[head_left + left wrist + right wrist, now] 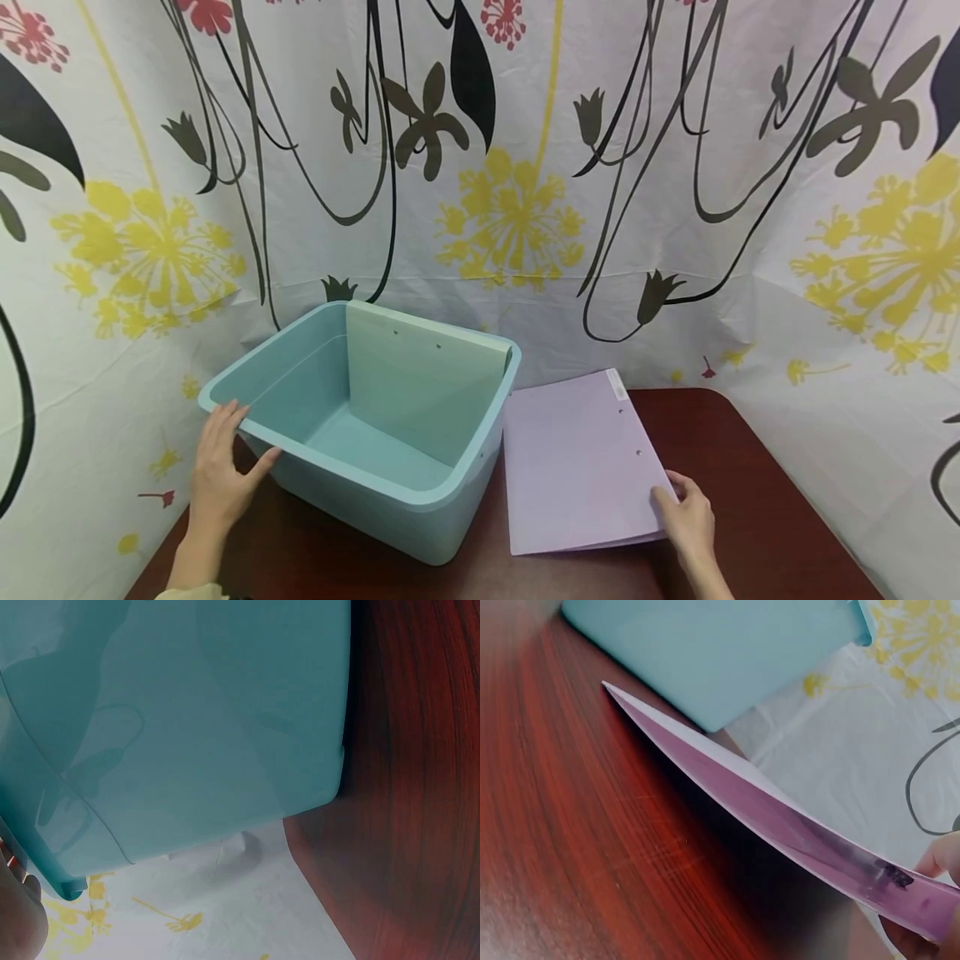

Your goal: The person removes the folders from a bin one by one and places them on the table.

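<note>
Head: 1 bin, 2 folders

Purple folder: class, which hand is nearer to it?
Right. The right hand grips the purple folder at its near right corner; the left hand is apart from it, touching the bin.

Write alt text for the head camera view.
A person's right hand grips the edge of a lilac folder beside a blue bin, while the left hand rests on the bin's rim. A pale green folder stands inside the bin; below is a dark wooden table, behind, floral fabric.
</note>
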Available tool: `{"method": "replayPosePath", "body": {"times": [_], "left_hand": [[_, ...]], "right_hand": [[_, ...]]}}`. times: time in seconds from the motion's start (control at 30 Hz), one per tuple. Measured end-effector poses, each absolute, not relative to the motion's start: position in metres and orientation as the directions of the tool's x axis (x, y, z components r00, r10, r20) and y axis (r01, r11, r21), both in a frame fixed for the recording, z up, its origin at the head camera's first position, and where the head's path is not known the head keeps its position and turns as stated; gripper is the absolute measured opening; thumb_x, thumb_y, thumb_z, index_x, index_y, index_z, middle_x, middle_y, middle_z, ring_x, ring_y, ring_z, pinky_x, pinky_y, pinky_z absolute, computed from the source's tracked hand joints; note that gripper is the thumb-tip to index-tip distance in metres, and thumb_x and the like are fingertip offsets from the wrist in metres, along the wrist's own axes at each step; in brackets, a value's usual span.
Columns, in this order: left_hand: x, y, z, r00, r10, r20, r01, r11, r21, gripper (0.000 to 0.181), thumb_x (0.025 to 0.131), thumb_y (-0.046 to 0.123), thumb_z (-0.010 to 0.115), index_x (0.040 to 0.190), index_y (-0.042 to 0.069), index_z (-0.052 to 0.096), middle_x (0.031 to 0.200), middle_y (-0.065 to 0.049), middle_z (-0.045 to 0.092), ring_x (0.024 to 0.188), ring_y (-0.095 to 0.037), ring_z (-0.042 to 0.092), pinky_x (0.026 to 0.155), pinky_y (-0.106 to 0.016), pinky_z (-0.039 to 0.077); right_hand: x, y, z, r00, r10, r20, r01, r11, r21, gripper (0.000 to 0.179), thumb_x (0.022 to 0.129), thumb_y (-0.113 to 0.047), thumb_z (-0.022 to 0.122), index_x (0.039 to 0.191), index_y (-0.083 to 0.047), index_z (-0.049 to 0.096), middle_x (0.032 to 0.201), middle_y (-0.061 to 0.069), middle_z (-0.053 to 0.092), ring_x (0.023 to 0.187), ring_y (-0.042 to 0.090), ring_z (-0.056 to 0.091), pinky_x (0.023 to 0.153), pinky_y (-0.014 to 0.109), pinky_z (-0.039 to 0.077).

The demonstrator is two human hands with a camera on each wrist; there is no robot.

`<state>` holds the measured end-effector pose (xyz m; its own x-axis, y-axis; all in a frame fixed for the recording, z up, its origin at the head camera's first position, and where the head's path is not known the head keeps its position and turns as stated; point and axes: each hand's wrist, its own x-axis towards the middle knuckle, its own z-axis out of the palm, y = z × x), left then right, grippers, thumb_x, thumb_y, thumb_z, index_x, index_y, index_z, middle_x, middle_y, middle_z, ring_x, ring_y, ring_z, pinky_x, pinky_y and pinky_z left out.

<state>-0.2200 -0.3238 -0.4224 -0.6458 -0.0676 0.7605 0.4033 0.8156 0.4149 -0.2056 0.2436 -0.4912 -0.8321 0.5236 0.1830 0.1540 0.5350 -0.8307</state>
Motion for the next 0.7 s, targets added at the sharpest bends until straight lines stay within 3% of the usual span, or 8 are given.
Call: {"method": "replayPosePath", "body": {"times": [0.27, 0.47, 0.7], "left_hand": [[-0.22, -0.324, -0.422, -0.648, -0.066, 0.758, 0.402, 0.816, 0.415, 0.076, 0.074, 0.047, 0.067, 0.127, -0.003, 0.045, 0.134, -0.025, 0.039, 0.132, -0.038, 0.023, 0.108, -0.048, 0.014], [-0.22, -0.324, -0.423, -0.651, -0.07, 0.756, 0.4, 0.815, 0.42, 0.076, 0.074, 0.047, 0.067, 0.128, -0.002, 0.045, 0.134, -0.024, 0.039, 0.132, -0.036, 0.023, 0.108, -0.048, 0.014], [-0.22, -0.324, -0.423, -0.656, -0.076, 0.751, 0.391, 0.817, 0.424, 0.076, 0.073, 0.046, 0.068, 0.128, -0.001, 0.045, 0.135, -0.024, 0.038, 0.133, -0.036, 0.022, 0.109, -0.048, 0.014]], "right_hand": [[-0.205, 0.255, -0.497, -0.909, 0.409, 0.08, 0.175, 0.551, -0.816, 0.047, 0.076, -0.009, 0.057, 0.117, 0.013, 0.049, 0.091, 0.026, 0.059, 0.069, 0.019, 0.053, 0.057, 0.027, 0.041], [-0.207, 0.261, -0.498, -0.934, 0.355, 0.036, 0.189, 0.579, -0.793, 0.051, 0.076, -0.012, 0.06, 0.118, 0.014, 0.047, 0.1, 0.032, 0.057, 0.08, 0.03, 0.056, 0.064, 0.031, 0.041], [-0.209, 0.267, -0.499, -0.951, 0.308, 0.013, 0.187, 0.611, -0.769, 0.054, 0.077, -0.014, 0.063, 0.119, 0.015, 0.046, 0.108, 0.035, 0.054, 0.095, 0.041, 0.053, 0.078, 0.045, 0.039]]}}
